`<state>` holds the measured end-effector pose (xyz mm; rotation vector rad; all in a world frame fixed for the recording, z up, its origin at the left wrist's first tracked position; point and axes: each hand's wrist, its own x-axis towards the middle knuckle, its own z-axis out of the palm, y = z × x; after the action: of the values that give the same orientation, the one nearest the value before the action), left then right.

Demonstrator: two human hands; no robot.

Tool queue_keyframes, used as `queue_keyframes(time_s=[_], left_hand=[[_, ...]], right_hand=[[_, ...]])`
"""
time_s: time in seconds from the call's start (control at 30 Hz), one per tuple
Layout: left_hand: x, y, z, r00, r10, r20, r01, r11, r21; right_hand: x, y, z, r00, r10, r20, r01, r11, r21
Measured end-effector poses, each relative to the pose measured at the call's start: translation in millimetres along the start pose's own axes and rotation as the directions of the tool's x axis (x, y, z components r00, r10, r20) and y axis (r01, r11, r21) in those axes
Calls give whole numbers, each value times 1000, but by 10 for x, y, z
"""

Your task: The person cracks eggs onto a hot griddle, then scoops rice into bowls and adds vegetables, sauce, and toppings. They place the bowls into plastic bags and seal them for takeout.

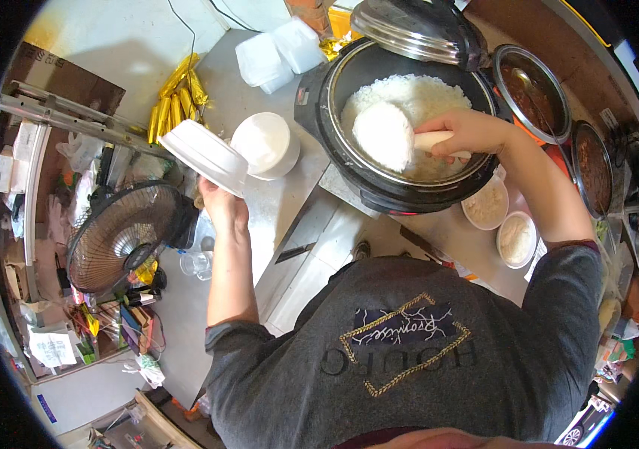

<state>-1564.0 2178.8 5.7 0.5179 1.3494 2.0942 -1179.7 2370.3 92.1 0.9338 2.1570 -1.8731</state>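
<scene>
My left hand grips a white bowl from below, tilted over the counter beside a stack of white bowls. My right hand is closed around the pale handle of a rice paddle. A mound of white rice covers the paddle's blade, above the inside of a large black rice cooker. More cooked rice fills the pot behind it. The cooker's steel lid stands raised at the far side. The inside of the held bowl is mostly turned out of sight.
Two filled white bowls stand right of the cooker, below my right forearm. Farther right are two pots of dark food. A black fan stands at the left. Translucent containers and gold packets lie along the back.
</scene>
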Motion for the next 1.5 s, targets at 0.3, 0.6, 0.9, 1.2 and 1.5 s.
queue_keyframes(time_s=[0.3,0.6,0.9,1.2,1.5], left_hand=[[-180,484,1543,975,68,210,-104,981,166],[-839,159,2422,690,-520,504,597,802,10],[-1584,98,2452,550,-555,624,688,724,37],[-2484,-1253,1640,-106,-887,450,754,223,618],[-2481,-3112,1537,138,-932,336,895,262,360]], right_hand=[[-719,-656,-236,894,-105,-436,72,993,-91],[-707,-675,90,484,-702,-522,-303,426,-853],[-1682,-284,235,623,-185,-760,47,979,-200],[-2594,307,698,349,-139,-927,406,914,16],[-2449,460,751,438,-46,-898,389,910,143]])
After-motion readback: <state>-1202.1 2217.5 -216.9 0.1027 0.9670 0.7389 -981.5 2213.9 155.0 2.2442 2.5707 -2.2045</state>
